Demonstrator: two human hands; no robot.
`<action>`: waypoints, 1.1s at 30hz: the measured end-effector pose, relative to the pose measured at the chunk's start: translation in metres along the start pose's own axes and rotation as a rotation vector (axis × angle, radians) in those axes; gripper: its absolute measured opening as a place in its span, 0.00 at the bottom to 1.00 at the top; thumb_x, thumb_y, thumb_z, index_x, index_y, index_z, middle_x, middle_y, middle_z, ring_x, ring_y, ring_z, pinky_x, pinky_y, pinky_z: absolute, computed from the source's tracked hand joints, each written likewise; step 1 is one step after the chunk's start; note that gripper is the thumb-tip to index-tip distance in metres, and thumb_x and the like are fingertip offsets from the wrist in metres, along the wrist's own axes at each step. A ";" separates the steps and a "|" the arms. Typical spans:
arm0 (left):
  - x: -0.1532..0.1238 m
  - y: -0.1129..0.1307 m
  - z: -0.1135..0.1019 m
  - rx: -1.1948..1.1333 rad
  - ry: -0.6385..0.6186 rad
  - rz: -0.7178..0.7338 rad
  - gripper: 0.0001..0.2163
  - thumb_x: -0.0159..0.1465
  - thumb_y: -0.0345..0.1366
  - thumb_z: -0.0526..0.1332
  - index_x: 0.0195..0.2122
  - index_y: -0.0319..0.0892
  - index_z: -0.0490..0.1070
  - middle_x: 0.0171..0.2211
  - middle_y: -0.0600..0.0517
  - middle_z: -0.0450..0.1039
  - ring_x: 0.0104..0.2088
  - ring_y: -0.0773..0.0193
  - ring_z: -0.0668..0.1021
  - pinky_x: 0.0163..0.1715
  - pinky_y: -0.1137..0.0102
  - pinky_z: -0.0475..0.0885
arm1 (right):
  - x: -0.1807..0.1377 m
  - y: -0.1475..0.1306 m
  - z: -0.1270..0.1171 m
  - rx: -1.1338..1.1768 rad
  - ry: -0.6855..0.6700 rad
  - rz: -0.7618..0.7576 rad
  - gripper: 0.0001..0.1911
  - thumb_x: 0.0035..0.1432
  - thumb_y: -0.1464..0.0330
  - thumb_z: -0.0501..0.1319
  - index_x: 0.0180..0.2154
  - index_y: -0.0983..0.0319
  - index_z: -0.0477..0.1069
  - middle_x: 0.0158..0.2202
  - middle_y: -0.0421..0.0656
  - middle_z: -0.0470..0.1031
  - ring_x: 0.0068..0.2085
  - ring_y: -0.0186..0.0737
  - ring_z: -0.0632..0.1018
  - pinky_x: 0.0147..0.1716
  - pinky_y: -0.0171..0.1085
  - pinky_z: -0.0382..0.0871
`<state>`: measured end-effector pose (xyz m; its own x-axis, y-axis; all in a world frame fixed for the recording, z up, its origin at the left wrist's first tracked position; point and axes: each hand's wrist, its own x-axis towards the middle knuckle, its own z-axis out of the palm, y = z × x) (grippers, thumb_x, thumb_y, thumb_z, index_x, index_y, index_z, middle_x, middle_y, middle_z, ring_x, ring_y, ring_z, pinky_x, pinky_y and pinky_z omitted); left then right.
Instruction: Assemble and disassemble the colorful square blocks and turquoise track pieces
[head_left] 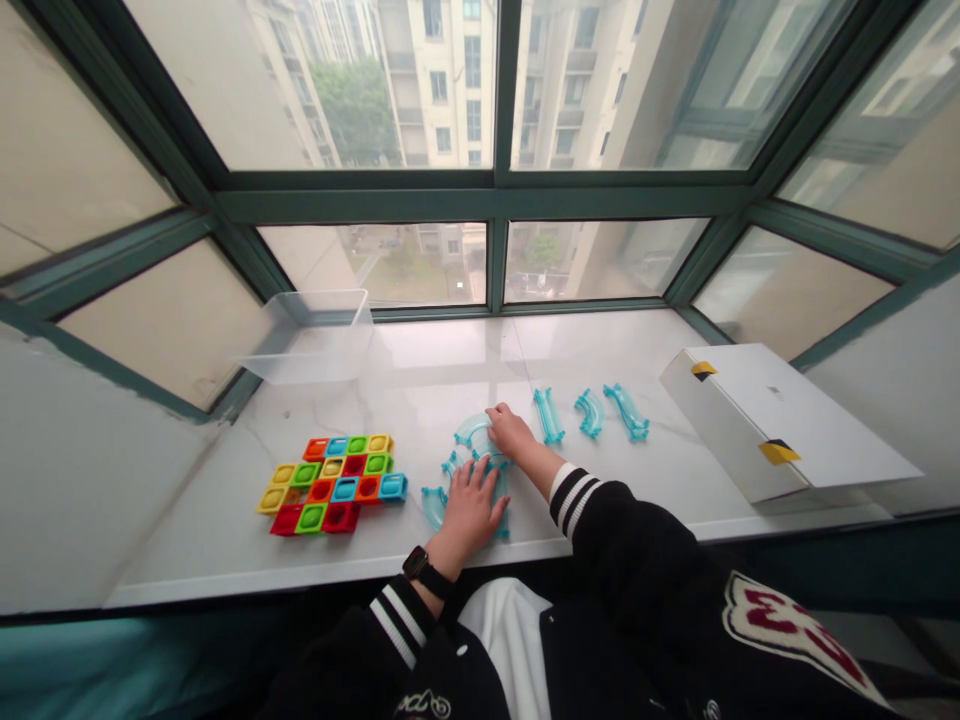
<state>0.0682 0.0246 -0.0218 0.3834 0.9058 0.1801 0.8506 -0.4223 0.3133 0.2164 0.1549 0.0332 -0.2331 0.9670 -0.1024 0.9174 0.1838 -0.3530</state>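
Several clear blue plastic track pieces lie joined in a rough arc on the white marble sill (187, 530). My right hand (510, 430) grips the top of a curved track piece (471, 430), fingertips pressed where it meets the others. My left hand (469, 505), with a black watch (425, 572) on the wrist, spreads over a lower track piece (501, 500), thumb against its side. A short end piece (433, 507) sits beyond my left fingers. Loose to the right lie a straight track piece (549, 415), a curved track piece (591, 413) and a longer track piece (627, 411).
Left of my hands lies a block of joined multicoloured square tiles (330, 485). A transparent plastic box (307, 338) stands at the back left against the window frame (487, 205). A white cardboard box (780, 420) lies at the right.
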 end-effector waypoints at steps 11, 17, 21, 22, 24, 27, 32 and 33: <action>0.006 0.006 -0.010 -0.032 0.045 -0.037 0.26 0.72 0.44 0.59 0.69 0.42 0.65 0.73 0.38 0.61 0.73 0.35 0.60 0.71 0.35 0.54 | -0.047 0.014 -0.019 0.941 0.175 0.071 0.21 0.60 0.63 0.64 0.55 0.59 0.75 0.43 0.42 0.79 0.34 0.36 0.79 0.38 0.39 0.78; 0.020 0.017 -0.059 -0.548 0.282 -0.072 0.33 0.71 0.51 0.63 0.72 0.46 0.54 0.64 0.38 0.69 0.64 0.46 0.74 0.63 0.47 0.71 | -0.105 0.030 -0.030 1.236 0.112 0.134 0.23 0.57 0.57 0.68 0.51 0.61 0.76 0.37 0.41 0.78 0.32 0.36 0.79 0.31 0.36 0.76; 0.027 0.034 -0.091 -0.802 0.371 -0.112 0.35 0.66 0.51 0.69 0.70 0.48 0.57 0.59 0.42 0.72 0.55 0.53 0.79 0.55 0.55 0.78 | -0.130 0.027 -0.034 1.227 0.117 0.127 0.23 0.56 0.57 0.70 0.50 0.60 0.76 0.35 0.39 0.76 0.31 0.36 0.78 0.30 0.37 0.76; 0.028 0.037 -0.096 -0.826 0.387 -0.122 0.33 0.66 0.50 0.70 0.68 0.48 0.60 0.57 0.43 0.73 0.53 0.54 0.80 0.55 0.55 0.78 | -0.134 0.025 -0.034 1.224 0.120 0.112 0.23 0.56 0.56 0.70 0.50 0.60 0.75 0.35 0.39 0.75 0.32 0.36 0.77 0.30 0.36 0.76; 0.029 0.042 -0.105 -0.870 0.412 -0.138 0.27 0.67 0.49 0.69 0.63 0.47 0.66 0.53 0.44 0.76 0.50 0.55 0.81 0.54 0.56 0.78 | -0.143 0.020 -0.037 1.229 0.130 0.079 0.23 0.57 0.56 0.71 0.51 0.59 0.75 0.36 0.39 0.75 0.32 0.36 0.77 0.30 0.36 0.75; 0.031 0.044 -0.112 -0.998 0.415 -0.167 0.23 0.68 0.50 0.68 0.59 0.46 0.69 0.50 0.45 0.78 0.48 0.55 0.82 0.52 0.58 0.79 | -0.156 0.015 -0.045 1.277 0.161 0.020 0.26 0.57 0.56 0.72 0.55 0.57 0.73 0.41 0.41 0.75 0.34 0.36 0.77 0.32 0.37 0.77; 0.039 0.040 -0.110 -1.309 0.365 -0.284 0.25 0.68 0.54 0.67 0.59 0.45 0.68 0.51 0.44 0.78 0.45 0.57 0.84 0.50 0.58 0.80 | -0.173 0.015 -0.056 1.338 0.209 -0.111 0.19 0.60 0.58 0.72 0.51 0.55 0.76 0.41 0.41 0.78 0.37 0.37 0.79 0.41 0.41 0.78; 0.040 0.040 -0.109 -1.354 0.356 -0.302 0.26 0.67 0.54 0.67 0.58 0.44 0.68 0.51 0.44 0.78 0.44 0.58 0.84 0.50 0.58 0.80 | -0.175 0.015 -0.057 1.333 0.213 -0.126 0.17 0.61 0.58 0.72 0.49 0.55 0.78 0.39 0.41 0.78 0.37 0.38 0.79 0.42 0.42 0.78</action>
<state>0.0788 0.0406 0.0993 -0.0283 0.9942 0.1038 -0.1885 -0.1073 0.9762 0.2900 -0.0017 0.0989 -0.1261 0.9870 0.0992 -0.1425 0.0809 -0.9865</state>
